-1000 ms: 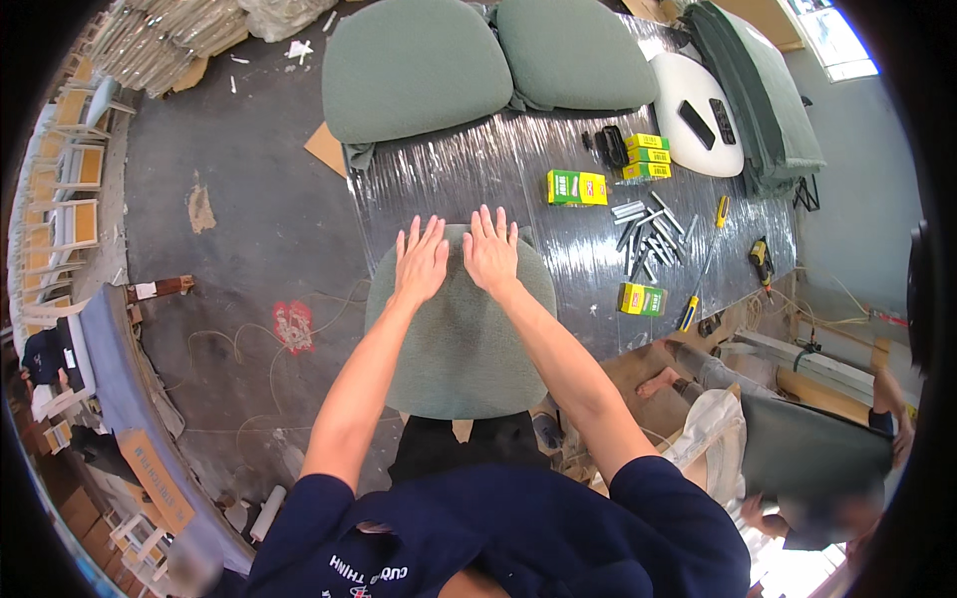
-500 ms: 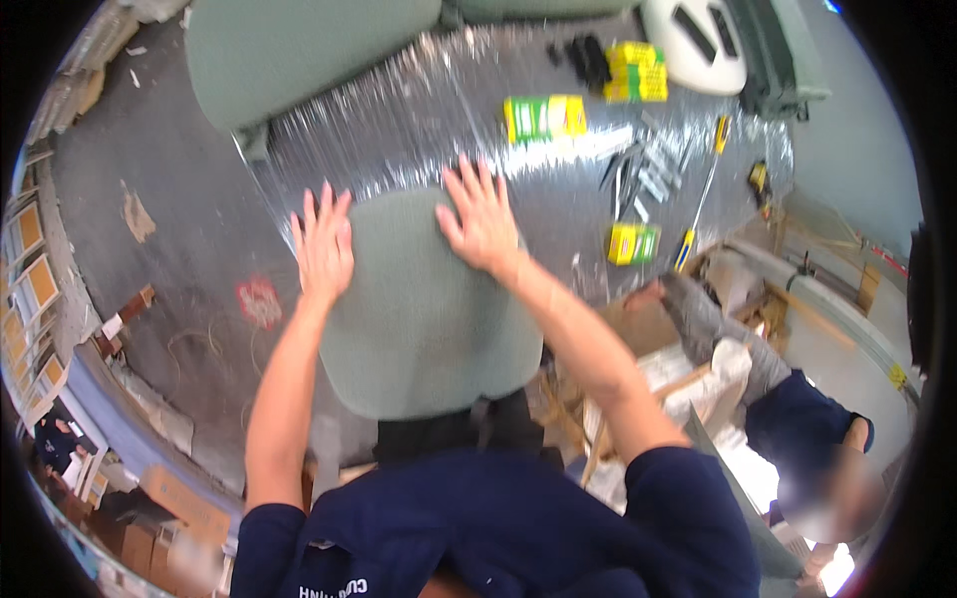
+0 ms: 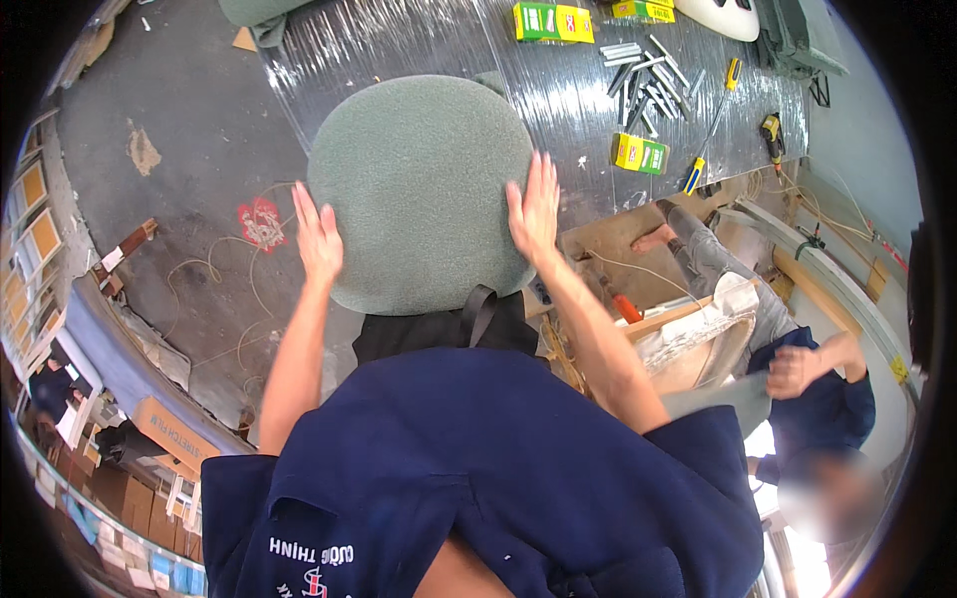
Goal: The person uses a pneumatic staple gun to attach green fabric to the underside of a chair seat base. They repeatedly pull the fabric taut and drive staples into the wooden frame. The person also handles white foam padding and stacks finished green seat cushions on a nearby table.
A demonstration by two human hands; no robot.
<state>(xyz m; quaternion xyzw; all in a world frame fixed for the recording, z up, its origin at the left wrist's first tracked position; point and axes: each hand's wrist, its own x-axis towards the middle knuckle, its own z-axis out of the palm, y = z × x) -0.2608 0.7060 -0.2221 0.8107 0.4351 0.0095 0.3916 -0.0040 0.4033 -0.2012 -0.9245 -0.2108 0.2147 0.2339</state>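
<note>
A padded, rounded grey-green cushion (image 3: 424, 194) is in front of me at the near edge of the film-covered table, its close end above my dark trousers. My left hand (image 3: 319, 236) rests along the cushion's left side with fingers stretched out. Against the right side lies my right hand (image 3: 535, 211), its fingers straight and together and the thumb pointing up along the fabric. Both palms face inward, with the cushion between them. Its underside is hidden.
On the table (image 3: 399, 50) are a yellow-green box (image 3: 553, 22), a smaller box (image 3: 640, 153), a pile of metal pieces (image 3: 653, 85), a screwdriver (image 3: 695, 176) and a power drill (image 3: 773, 140). At right sits a co-worker (image 3: 812, 399), beside wooden frame parts. A hose (image 3: 214, 257) trails across the floor.
My hands have slid from the cushion's far end back to its sides. The cushion now looks rounder and its angle has changed. My view has shifted, and the co-worker's hand is raised.
</note>
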